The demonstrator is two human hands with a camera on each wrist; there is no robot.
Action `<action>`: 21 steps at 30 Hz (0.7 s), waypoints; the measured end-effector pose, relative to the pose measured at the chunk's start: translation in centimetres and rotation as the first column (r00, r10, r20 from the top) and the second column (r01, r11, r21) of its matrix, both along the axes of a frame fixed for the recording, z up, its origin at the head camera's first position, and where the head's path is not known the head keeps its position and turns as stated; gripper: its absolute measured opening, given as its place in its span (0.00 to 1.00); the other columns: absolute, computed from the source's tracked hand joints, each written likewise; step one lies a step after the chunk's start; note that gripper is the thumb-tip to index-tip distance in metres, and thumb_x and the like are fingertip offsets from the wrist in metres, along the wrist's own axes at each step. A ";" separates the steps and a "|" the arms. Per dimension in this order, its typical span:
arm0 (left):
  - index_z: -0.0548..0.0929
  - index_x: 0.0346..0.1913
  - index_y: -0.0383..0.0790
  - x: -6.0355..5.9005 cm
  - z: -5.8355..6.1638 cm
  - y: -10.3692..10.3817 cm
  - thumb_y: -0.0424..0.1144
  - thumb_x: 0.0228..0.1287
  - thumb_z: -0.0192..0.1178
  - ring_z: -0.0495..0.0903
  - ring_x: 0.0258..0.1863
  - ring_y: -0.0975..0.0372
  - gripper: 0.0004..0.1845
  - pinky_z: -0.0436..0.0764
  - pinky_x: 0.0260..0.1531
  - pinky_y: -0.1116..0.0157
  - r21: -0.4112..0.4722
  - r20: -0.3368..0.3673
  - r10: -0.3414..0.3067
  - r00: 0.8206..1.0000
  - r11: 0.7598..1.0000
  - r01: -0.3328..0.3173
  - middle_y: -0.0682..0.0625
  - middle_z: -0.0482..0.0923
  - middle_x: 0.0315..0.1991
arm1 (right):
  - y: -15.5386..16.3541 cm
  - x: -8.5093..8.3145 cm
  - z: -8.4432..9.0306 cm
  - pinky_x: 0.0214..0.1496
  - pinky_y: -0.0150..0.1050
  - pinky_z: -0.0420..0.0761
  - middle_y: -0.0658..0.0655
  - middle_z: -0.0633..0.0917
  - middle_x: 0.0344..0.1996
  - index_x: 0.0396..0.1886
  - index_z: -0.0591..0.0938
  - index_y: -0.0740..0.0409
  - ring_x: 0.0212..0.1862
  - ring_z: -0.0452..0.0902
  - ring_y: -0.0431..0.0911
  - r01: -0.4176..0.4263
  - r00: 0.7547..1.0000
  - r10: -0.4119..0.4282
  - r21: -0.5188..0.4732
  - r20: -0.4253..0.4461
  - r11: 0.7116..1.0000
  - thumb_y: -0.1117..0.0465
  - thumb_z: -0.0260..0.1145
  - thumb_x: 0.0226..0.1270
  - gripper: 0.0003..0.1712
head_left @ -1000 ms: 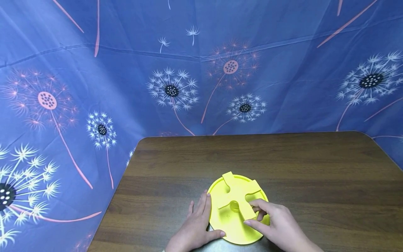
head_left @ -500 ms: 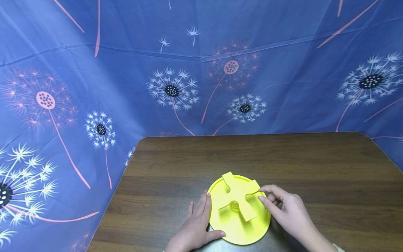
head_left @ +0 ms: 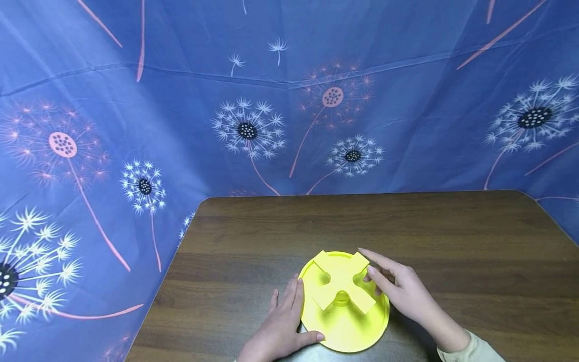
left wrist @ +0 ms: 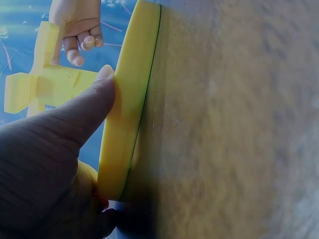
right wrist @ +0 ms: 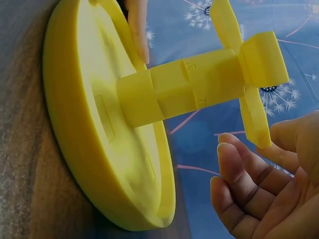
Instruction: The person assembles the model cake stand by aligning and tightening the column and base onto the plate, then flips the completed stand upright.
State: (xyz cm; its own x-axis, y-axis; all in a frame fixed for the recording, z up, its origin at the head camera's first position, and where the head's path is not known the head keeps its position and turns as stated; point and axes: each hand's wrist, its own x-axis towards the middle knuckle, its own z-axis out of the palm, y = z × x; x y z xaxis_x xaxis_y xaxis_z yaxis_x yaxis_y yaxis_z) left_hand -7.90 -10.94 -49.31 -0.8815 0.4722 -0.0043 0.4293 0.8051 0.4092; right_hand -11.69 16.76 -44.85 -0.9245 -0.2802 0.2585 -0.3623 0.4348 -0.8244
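A yellow round base point(head_left: 344, 337) with a raised rim lies on the table. From its middle rises a thick yellow post point(right wrist: 184, 84), topped by a yellow four-armed crosspiece point(head_left: 342, 278). My left hand point(head_left: 284, 324) rests along the base's left side, fingers straight against the rim and thumb point(left wrist: 102, 92) on the near edge. At the far right my right hand point(head_left: 404, 291) has thumb and index finger on either side of the end of one crosspiece arm, while its other fingers curl loosely below, as the right wrist view shows.
The dark brown wooden table point(head_left: 235, 241) extends behind and to both sides of the base. A blue cloth point(head_left: 190, 100) printed with dandelions hangs behind and left of the table.
The crosspiece has turned counterclockwise. My right hand went from the near-right arm to the right arm, then moved away from me with it. My left hand and the base have stayed put.
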 end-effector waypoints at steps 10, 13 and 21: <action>0.40 0.68 0.35 0.1 0.0 0.0 0.71 0.44 0.50 0.40 0.67 0.56 0.58 0.44 0.58 0.44 0.025 0.013 0.001 1.000 1.000 -0.001 0.43 0.33 0.69 | 0.4 0.7 0.5 0.24 0.36 0.76 0.44 0.81 0.27 0.55 0.71 0.45 0.21 0.75 0.42 0.015 0.999 -0.014 -0.014 0.043 1.000 0.60 0.56 0.62 0.20; 0.40 0.68 0.34 0.0 0.0 0.0 0.70 0.44 0.51 0.41 0.67 0.56 0.58 0.44 0.58 0.44 0.028 0.006 0.000 1.000 1.000 0.000 0.42 0.34 0.69 | 0.5 1.1 0.8 0.25 0.35 0.76 0.44 0.82 0.27 0.53 0.72 0.44 0.22 0.76 0.42 0.034 0.998 -0.034 -0.010 0.046 0.999 0.58 0.58 0.61 0.19; 0.38 0.68 0.37 -0.1 0.0 -0.1 0.72 0.43 0.49 0.38 0.67 0.59 0.59 0.42 0.59 0.44 0.014 0.051 0.005 0.999 1.000 -0.005 0.44 0.32 0.69 | 1.0 1.8 0.8 0.26 0.33 0.75 0.46 0.82 0.28 0.47 0.74 0.47 0.25 0.76 0.42 0.060 0.996 -0.058 -0.016 0.071 0.998 0.56 0.63 0.56 0.17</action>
State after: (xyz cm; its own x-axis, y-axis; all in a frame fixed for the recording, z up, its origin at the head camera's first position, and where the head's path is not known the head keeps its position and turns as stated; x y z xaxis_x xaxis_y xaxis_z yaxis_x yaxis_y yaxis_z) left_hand -7.99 -11.02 -49.32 -0.8827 0.4680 -0.0420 0.4037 0.8010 0.4420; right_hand -9.88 17.74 -44.08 -0.9554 -0.2205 0.1965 -0.2771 0.4383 -0.8550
